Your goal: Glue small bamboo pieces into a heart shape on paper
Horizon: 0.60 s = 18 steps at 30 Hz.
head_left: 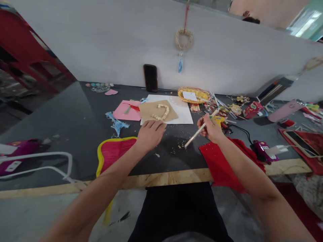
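Note:
My left hand (151, 133) rests at the lower edge of a brown card (146, 109), its fingers side by side and their tips partly hidden. Cream-coloured pieces (166, 113) form a curved shape on that card, which lies over a white sheet (185, 116). My right hand (209, 127) is closed around a long pale stick (195, 136), which slants down toward the table. Crumbs (180, 145) are scattered near the stick's lower end. Just behind my right hand is a yellow tool (219, 121), partly covered.
Pink paper (126, 111), a blue tassel (117, 125) and a yellow-edged pink item (114, 153) lie left. A woven basket (194, 94) stands behind. To the right are red cloth (217, 168), a purple power strip (263, 151) and a pink bottle (285, 111). A phone (150, 78) leans on the wall.

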Motion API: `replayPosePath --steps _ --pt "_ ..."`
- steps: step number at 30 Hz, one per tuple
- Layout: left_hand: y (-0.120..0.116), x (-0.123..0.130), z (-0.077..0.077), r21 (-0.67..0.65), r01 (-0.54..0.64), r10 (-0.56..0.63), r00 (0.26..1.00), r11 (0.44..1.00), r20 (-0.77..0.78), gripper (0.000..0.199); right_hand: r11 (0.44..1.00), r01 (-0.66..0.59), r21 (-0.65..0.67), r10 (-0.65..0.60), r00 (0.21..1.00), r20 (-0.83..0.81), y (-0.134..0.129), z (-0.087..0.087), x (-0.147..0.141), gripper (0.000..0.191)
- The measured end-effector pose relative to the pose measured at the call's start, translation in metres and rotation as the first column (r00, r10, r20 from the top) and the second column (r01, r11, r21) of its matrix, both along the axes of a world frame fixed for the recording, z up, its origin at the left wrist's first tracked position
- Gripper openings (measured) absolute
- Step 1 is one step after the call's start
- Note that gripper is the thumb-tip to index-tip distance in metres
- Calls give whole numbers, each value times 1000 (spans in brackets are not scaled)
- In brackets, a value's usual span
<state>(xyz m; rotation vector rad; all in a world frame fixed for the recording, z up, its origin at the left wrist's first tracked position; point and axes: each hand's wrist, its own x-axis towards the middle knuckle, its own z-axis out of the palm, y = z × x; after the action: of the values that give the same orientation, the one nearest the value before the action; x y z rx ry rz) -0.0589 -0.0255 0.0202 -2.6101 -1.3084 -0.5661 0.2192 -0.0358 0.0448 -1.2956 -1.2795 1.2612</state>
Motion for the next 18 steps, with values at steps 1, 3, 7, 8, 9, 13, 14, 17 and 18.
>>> replayPosePath --steps 1,3,7,8,9,13,14,17,18 --pt "-2 6 3 2 27 -27 1000 1000 -4 33 1000 13 -10 -14 1000 -22 -2 -4 0 68" --pt "-5 19 10 2 82 -82 997 997 -8 34 999 44 -28 -46 997 -70 -4 -14 -2 67" --pt "-3 44 20 16 184 -184 983 983 6 36 995 75 -62 -88 968 -234 -5 -33 -4 64" --pt "-2 49 20 11 195 -196 980 981 28 36 995 72 -71 -89 956 -278 -5 -37 -5 63" --pt "0 54 19 1 199 -198 978 980 64 35 995 63 -81 -85 945 -316 -6 -41 -5 62" --pt "4 66 2 -78 171 -147 956 982 253 33 994 35 -101 -71 920 -384 -9 -47 -5 58" --pt "2 68 -4 -93 180 -149 951 979 272 32 995 32 -97 -68 919 -388 -10 -48 -5 56" --pt "-5 72 -19 -119 288 -251 933 950 256 30 998 13 -61 -35 923 -382 -11 -53 -5 51" --pt "-7 73 -21 -116 320 -283 924 940 256 31 999 10 -47 -27 927 -375 -11 -54 -5 49"
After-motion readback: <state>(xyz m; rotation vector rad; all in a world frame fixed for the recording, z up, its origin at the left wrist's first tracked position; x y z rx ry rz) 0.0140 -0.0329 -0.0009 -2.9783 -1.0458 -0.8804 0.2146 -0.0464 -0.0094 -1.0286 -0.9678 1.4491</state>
